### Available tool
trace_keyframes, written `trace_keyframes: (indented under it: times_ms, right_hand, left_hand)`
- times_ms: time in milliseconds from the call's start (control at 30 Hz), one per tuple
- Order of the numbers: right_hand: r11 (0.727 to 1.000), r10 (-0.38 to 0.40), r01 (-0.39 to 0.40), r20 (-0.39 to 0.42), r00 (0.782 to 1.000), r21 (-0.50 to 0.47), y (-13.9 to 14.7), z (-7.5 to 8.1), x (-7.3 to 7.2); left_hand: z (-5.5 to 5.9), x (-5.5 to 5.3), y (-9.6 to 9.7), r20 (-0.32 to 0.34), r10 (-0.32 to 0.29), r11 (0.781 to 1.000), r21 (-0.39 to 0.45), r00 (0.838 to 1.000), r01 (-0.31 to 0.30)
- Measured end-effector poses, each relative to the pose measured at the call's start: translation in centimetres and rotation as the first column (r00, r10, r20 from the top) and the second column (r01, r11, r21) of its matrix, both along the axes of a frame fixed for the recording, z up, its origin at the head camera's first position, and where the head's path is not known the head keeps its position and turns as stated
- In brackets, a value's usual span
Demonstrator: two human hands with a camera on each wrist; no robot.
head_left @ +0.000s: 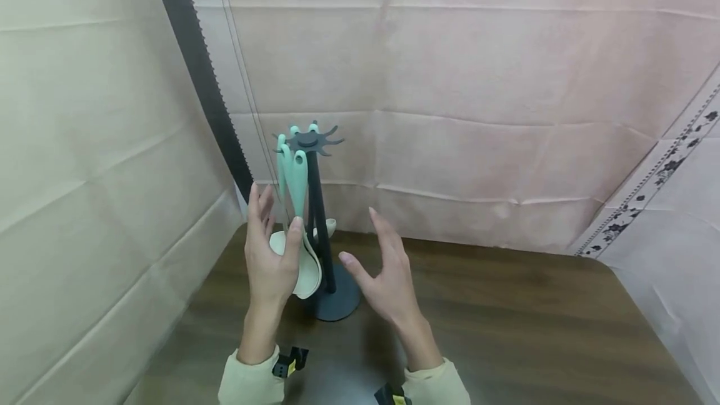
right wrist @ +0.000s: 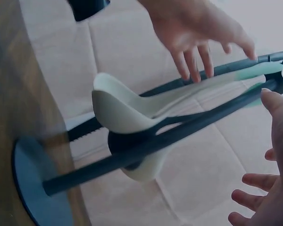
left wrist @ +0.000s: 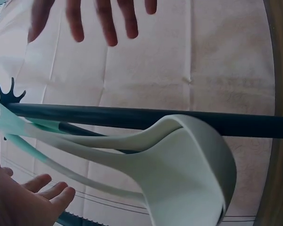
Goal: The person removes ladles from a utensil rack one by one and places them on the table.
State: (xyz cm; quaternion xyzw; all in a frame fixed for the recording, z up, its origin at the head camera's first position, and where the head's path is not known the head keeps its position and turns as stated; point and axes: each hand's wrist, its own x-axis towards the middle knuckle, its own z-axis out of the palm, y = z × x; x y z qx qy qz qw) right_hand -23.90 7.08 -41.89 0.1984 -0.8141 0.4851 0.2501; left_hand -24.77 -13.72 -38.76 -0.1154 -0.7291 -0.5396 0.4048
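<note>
A dark utensil rack (head_left: 319,224) stands upright on a round base (head_left: 340,302), with curved hooks at its top (head_left: 307,139). Several utensils with mint-green handles (head_left: 299,183) and pale heads hang from its left and back hooks. Foremost are ladles; one pale ladle bowl (left wrist: 179,174) fills much of the left wrist view. My left hand (head_left: 272,267) is beside these ladles on the left, fingers extended upward and thumb overlapping the lower handle in the head view. To the right of the post, my right hand (head_left: 390,280) is held with fingers spread, touching nothing.
Beneath is a brown wooden table (head_left: 506,324), which extends well to the right. Pale creased cloth (head_left: 478,80) hangs behind it and on both sides. A dark strip (head_left: 202,74) runs down the left corner; a flower-patterned band (head_left: 664,174) marks the right one.
</note>
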Motion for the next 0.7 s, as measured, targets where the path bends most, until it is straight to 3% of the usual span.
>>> trace_keyframes:
  times_ms: [333,700]
  right_hand:
    - [0.996,0.077,-0.081,0.093,0.993,0.037,-1.3,-1.2,1.5]
    - [0.994,0.097,-0.103,0.121,0.988,0.044,-1.7,-1.4,2.1]
  left_hand:
    - [-0.5,-0.6,-0.3,0.098,-0.081,0.997,0.013,0.992,0.081]
    - [-0.2,-0.6,-1.7,0.244,-0.163,0.985,-0.023,0.956,0.173]
